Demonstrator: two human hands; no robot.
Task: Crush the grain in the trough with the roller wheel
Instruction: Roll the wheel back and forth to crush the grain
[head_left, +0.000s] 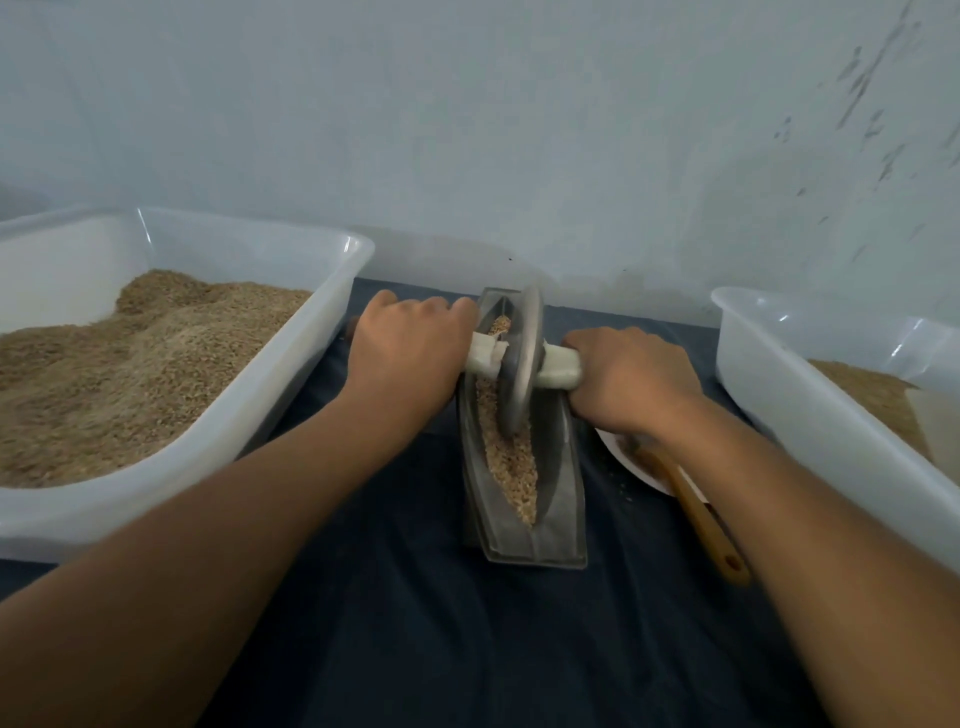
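Left grip (410, 343) is clamped on the wrapped axle handle (485, 357) left of the roller wheel (521, 358). Outboard of this grip sits a white tub (291, 374) of grain. Between both grips, the wheel stands upright in the metal trough (524, 457), on the crushed grain (511, 457). Right grip (631, 379) is clamped on the opposite handle end. Below it lie a plate (631, 462) and wooden spoon (701, 514); outboard, a second tub (810, 410).

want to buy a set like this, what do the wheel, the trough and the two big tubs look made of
The grey disc-shaped roller wheel looks like dull cast metal, matte with a worn sheen. The grey boat-shaped trough looks like the same dull metal. The two white translucent rectangular tubs look like glossy plastic: light shows through their walls.
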